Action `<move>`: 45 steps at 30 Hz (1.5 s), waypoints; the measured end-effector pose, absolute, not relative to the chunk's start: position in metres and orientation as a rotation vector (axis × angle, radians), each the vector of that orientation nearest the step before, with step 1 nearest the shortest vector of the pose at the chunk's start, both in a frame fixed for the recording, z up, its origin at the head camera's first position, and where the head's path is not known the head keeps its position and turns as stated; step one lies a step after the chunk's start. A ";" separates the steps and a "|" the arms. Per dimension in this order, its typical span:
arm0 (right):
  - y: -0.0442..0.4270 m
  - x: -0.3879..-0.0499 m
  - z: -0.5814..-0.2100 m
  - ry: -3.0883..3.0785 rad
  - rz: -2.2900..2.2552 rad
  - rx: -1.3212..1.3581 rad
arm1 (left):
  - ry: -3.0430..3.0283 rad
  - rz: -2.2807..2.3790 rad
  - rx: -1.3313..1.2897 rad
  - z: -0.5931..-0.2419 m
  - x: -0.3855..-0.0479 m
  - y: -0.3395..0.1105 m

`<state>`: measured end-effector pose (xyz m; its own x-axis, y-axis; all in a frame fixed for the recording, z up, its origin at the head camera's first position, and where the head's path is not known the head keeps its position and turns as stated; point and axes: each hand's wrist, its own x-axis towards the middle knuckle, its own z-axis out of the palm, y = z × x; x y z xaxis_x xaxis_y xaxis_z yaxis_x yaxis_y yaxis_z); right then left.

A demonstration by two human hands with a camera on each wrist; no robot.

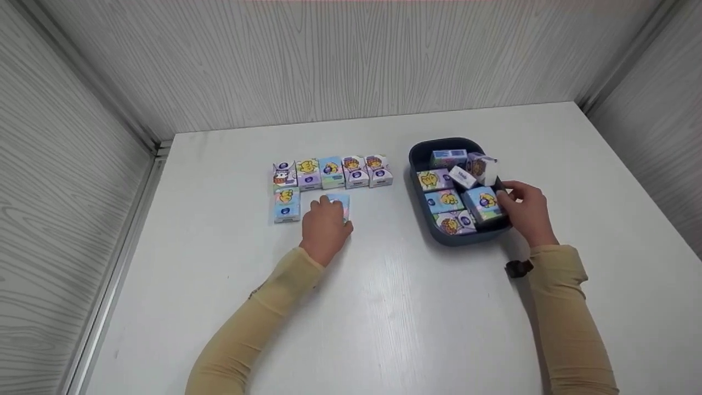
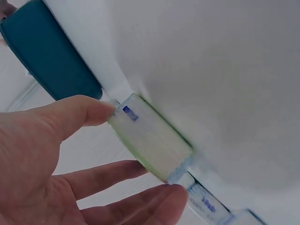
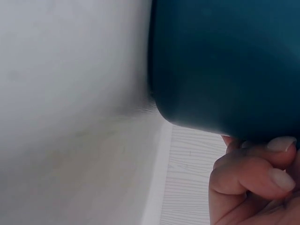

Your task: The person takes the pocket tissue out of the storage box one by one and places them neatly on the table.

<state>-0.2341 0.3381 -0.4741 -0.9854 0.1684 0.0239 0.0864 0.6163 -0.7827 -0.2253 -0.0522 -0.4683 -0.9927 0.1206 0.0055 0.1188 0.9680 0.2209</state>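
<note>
My left hand (image 1: 326,229) pinches a small blue box (image 1: 343,204) on the table, below a row of several small boxes (image 1: 332,171). In the left wrist view, the thumb touches one end of that box (image 2: 150,136), with fingertips at its other end. Another blue box (image 1: 287,206) lies under the row's left end, apart from the pinched one. At the right side of a dark blue container (image 1: 466,240), my right hand (image 1: 527,211) grips the rim, thumb on the edge. The right wrist view shows curled fingers against the container's wall (image 3: 215,70).
Several boxes lie in the container, a small white one (image 1: 462,177) tilted on top of others and a purple-white one (image 1: 482,167) leaning at the right wall. A black object (image 1: 518,269) is at the right wrist. Grey wood-grain panels (image 1: 340,60) border the white table (image 1: 384,318).
</note>
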 end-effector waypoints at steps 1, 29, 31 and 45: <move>0.338 -0.234 -0.474 -2.740 1.319 -0.219 | 3.112 0.326 0.180 -0.467 -0.227 -0.054; 0.338 -0.236 -0.477 -2.719 1.288 -0.188 | 3.195 0.354 0.661 -0.425 -0.242 0.029; 0.338 -0.236 -0.478 -2.713 1.309 -0.190 | 3.164 0.370 0.819 -0.424 -0.240 0.053; 0.340 -0.237 -0.478 -2.678 1.268 -0.118 | 2.894 0.240 1.124 -0.437 -0.237 0.162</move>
<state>-0.2374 0.3399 -0.4782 -0.9814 0.1463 0.1246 -0.0037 0.6340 -0.7733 -0.2372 0.1617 -0.4374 -0.7390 0.6730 0.0299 0.6688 0.7276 0.1530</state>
